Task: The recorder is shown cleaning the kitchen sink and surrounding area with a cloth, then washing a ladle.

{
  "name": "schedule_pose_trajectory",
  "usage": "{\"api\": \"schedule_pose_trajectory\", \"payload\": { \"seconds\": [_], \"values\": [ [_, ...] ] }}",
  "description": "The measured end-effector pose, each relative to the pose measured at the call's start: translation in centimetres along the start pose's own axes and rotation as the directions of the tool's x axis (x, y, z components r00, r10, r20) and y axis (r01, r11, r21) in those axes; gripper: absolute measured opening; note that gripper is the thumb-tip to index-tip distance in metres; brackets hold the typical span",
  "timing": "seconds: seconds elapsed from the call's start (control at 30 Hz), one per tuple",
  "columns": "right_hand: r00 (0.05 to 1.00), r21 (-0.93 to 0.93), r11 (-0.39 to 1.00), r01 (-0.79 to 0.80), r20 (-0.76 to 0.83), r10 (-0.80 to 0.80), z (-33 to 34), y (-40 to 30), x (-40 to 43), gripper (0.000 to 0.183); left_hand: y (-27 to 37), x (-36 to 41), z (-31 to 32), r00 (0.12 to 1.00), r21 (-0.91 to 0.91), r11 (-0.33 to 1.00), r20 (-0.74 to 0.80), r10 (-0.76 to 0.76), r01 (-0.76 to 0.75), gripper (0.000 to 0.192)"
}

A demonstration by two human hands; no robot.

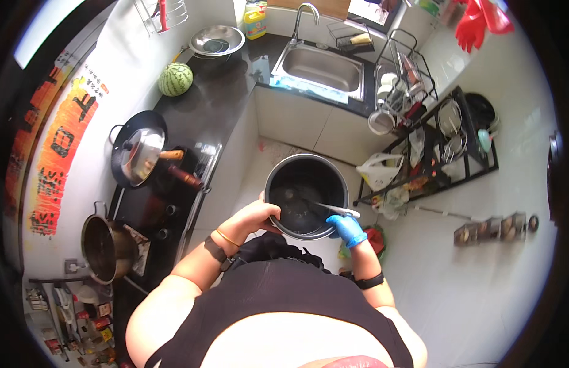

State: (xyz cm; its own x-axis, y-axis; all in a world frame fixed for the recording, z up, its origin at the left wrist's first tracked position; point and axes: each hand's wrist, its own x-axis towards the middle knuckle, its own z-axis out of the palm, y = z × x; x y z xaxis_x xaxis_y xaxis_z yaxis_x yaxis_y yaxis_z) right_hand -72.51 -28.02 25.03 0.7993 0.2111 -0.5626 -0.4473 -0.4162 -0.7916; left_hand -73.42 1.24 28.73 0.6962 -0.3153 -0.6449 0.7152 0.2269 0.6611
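Bare, with a bracelet at its wrist, my left hand [259, 215] grips the left rim of a dark round inner pot [307, 177], thumb over the edge. My right hand [346, 230], in a blue glove, is closed at the pot's lower right rim. A light-coloured utensil [342, 210], perhaps a rice paddle or spoon, lies across that rim beside the gloved fingers, its thin end inside the pot. Whether the right hand holds the utensil, the rim or both is hard to tell. Some liquid appears to lie in the pot's bottom. The pot is held before my body, above the floor.
Ahead is a steel sink [321, 69] with a faucet [305, 16]. The left counter carries a watermelon [175, 79], a steel basin [216, 40], a lidded wok [139, 149] and a deep pot [107, 248]. A dish rack [404, 78] and a black metal shelf [468, 170] stand right.
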Motion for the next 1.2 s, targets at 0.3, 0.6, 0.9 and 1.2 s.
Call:
{"api": "schedule_pose_trajectory", "payload": {
  "seconds": [0.3,0.6,0.9,1.2],
  "values": [
    [0.975,0.175,0.983,-0.06,-0.201,0.095,-8.5,-5.9,13.7,0.023,15.5,14.8,0.9,0.994,0.166,0.986,0.111,-0.002,-0.017,0.073],
    [0.996,-0.063,0.996,0.057,-0.06,-0.061,-16.3,-13.7,31.3,0.027,25.5,26.8,-0.7,0.998,0.011,0.999,-0.027,0.048,-0.047,0.055],
    [0.977,-0.293,0.954,0.059,0.212,0.004,-16.1,-23.6,50.0,0.035,33.2,33.3,-7.2,0.963,-0.288,0.947,-0.261,0.064,-0.141,0.018],
    [0.972,-0.211,0.978,-0.008,0.227,0.056,-11.2,-33.6,60.7,0.033,41.2,39.4,-17.6,0.943,-0.215,0.972,-0.333,0.017,-0.094,0.016]
  ]
}}
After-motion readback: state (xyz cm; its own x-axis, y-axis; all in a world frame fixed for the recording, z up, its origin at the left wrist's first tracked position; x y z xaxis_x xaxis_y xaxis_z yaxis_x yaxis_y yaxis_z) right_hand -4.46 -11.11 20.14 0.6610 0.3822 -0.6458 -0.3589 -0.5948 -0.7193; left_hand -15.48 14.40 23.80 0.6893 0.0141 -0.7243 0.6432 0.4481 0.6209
